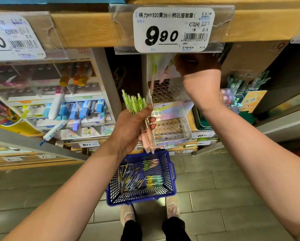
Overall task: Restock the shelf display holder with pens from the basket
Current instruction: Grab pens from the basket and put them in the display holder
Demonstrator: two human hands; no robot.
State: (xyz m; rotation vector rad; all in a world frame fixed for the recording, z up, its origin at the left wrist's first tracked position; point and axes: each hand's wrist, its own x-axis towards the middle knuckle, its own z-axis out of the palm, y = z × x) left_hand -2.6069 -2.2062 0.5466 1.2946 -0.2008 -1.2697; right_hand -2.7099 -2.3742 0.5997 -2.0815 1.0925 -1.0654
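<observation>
A person's left hand (pixel 130 126) clamped a bundle of pens (pixel 135 103), green-capped and pink, just left of the clear display holder (pixel 170 108). The right hand (pixel 198 64), shadowed above the holder's top tier, pinched a single pen (pixel 167 70) tilted toward a hole. Seating it upright looked the likely next move. More pens lay in the blue basket (pixel 173 174) on the floor below the holder. The price tag (pixel 173 29) above the holder read "得力HY320" and "990".

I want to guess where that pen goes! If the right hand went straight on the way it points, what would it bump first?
Probably the display holder: the right hand points down-left with a pen toward its top holes. Depth is unclear.
</observation>
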